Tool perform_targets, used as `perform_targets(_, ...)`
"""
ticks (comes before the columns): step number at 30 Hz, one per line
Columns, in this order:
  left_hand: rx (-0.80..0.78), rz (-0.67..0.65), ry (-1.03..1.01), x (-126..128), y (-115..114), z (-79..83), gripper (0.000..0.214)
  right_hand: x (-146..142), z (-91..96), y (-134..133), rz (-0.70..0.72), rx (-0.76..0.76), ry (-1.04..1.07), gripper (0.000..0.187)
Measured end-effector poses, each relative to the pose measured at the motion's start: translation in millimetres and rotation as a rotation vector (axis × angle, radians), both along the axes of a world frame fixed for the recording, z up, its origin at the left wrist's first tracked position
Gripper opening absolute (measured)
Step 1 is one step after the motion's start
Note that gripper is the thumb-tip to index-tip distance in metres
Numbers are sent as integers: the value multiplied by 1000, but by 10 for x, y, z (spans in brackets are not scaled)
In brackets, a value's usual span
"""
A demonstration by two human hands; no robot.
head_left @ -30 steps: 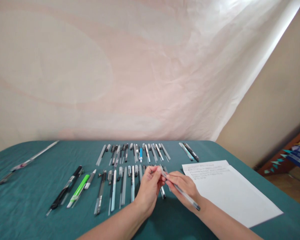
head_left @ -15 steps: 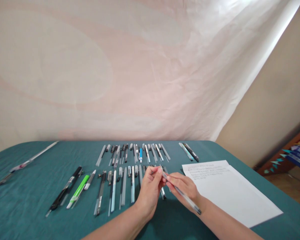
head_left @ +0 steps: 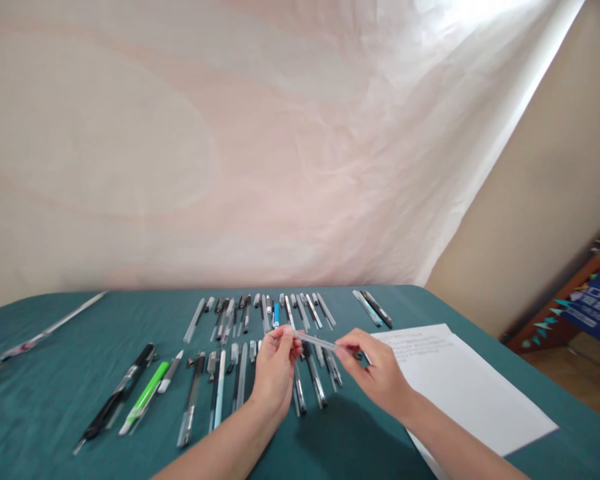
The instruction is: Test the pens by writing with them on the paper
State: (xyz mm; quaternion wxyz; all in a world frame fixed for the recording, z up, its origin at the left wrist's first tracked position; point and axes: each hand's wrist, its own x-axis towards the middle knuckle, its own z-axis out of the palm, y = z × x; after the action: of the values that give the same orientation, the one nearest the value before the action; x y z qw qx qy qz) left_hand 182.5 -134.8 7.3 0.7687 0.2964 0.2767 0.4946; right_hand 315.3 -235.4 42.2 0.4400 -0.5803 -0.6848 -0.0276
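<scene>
The left hand (head_left: pixel 275 365) and right hand (head_left: pixel 376 368) are pinching opposite ends of a clear pen tube (head_left: pixel 317 341); it is hovering above the pens (head_left: pixel 316 380), probably handling light, stiff and slick, best gripped near those ends.

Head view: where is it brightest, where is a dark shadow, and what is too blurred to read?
Head view: hanging sheet brightest at upper right; head view: dark shadow on green tablecloth below right hand; head view: writing on paper too blurred.

Slim clear tube (head_left: pixel 316 340) in fingers (head_left: pixel 354 341)
</scene>
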Motion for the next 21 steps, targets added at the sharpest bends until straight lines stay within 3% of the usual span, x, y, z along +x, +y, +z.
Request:
perform_targets(6,16,102,34,-16,59,29,15,261,93,19,-51,-150,-107,15)
perform_targets(13,132,7,108,-10,3,-21,26,570,-28,85,-147,-185,-280,18)
perform_targets(16,259,-18,211,-9,-32,-26,33,898,-96,117,-325,-233,-204,24)
perform_targets(21,597,-49,359,-43,-136,-23,23,1661,-310,74,-743,-321,-143,34)
